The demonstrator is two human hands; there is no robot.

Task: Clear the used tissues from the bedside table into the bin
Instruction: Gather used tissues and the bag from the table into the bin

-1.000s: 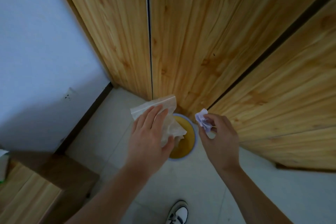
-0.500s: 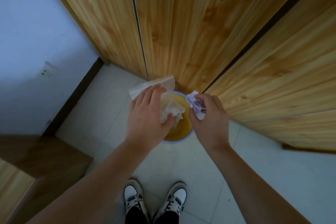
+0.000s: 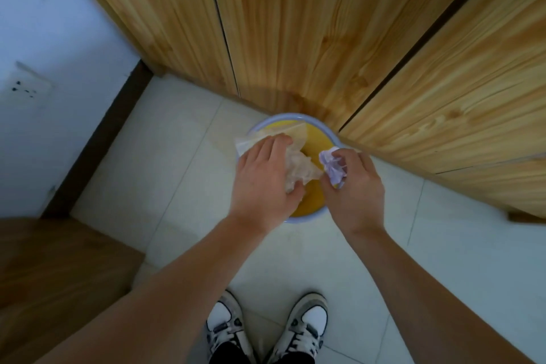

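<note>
A round bin with a pale blue rim and yellow inside stands on the tiled floor against the wooden doors. My left hand holds a large crumpled white tissue directly over the bin's opening. My right hand grips a small scrunched white tissue above the bin's right edge. Both hands hide much of the bin's near half. The two tissues almost touch.
Wooden wardrobe doors rise behind and to the right of the bin. A white wall with a socket is at left. A brown wooden surface lies at lower left. My two shoes stand on the pale tiles.
Both hands with their tissues have moved lower and closer over the bin, and the view has tilted down so my shoes show fully.
</note>
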